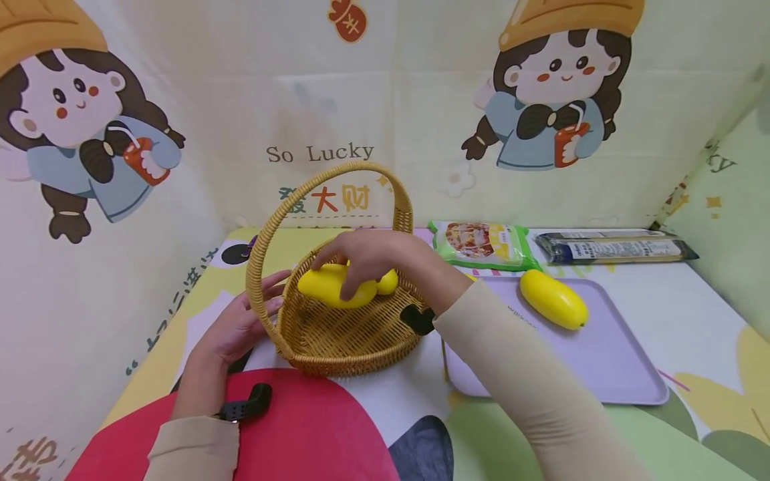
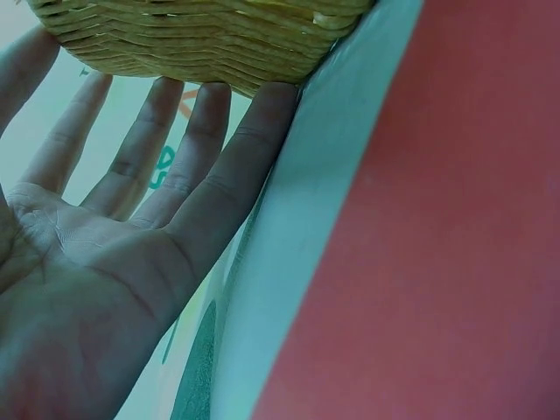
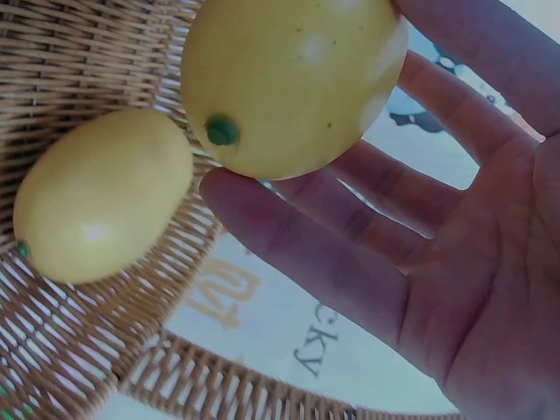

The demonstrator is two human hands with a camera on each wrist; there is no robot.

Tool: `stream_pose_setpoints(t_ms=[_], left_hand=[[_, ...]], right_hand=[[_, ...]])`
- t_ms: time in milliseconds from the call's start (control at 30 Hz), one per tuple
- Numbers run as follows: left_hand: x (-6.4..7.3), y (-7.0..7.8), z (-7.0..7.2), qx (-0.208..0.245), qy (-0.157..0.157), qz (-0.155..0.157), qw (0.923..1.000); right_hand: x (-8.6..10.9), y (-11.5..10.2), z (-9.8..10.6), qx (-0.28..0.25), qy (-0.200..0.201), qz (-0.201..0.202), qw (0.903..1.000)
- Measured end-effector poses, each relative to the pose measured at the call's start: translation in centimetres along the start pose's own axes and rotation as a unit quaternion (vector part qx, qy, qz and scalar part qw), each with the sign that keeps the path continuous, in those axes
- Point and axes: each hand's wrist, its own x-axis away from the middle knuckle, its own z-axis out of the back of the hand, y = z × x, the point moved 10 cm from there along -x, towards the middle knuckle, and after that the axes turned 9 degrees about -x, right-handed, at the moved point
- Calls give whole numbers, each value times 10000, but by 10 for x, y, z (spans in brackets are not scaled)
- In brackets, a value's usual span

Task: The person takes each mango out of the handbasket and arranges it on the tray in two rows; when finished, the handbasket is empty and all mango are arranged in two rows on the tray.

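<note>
A wicker basket [image 1: 355,361] with a tall arched handle stands on the table. My right hand [image 1: 375,254] reaches into it from above and holds a smooth yellow mango-like fruit [image 1: 325,286], fingers curved round it. In the right wrist view this fruit [image 3: 289,83] shows a green stem tip. A second yellow fruit [image 3: 105,197] lies against the basket's woven wall, partly hidden behind the first in the head view. At the basket's left side is my left hand [image 1: 240,327], its fingers spread and its fingertips touching the outside of the weave [image 2: 201,39].
On the right, a lilac tray [image 1: 613,367] carries another yellow fruit [image 1: 553,299]; a yellow edge shows beside my right forearm. Behind it lie a green-and-white food packet [image 1: 481,244] and a long dark package [image 1: 616,247]. A printed cloth backdrop [image 1: 421,133] rises behind.
</note>
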Motion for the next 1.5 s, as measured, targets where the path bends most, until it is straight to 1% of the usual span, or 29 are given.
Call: stream_pose_setpoints(t_ms=[133,300,500,700,833,1000,1167,1333,1400,1500], left_hand=[[2,0,1,22,40,79,10000],[4,-1,2,-103,69,119,9999],[5,-8,5,-140,107,231,9996],[5,-11,8,-41,93,172,9998],[4,-12,7,21,69,151,9999],[4,-9,6,116,10,52,9999],[3,-6,5,189,-50,-46,9998],[-1,-3,4,215,-61,-96,9997],[-2,-2,3,245,-52,-75,9997],[-2,-3,1,265,-40,-31,9996]], right_hand=[[10,-1,7,-95,103,121,9998],[26,3,15,-277,258,216,9990],[48,20,21,-638,484,120,9967],[68,39,23,-1024,583,51,9930],[83,50,23,-1030,665,101,9924],[105,60,22,-1026,783,176,9915],[128,69,24,-951,992,200,9903],[148,83,19,-1059,1054,29,9888],[156,89,15,-1141,1068,-89,9877],[166,96,11,-1126,1152,-179,9868]])
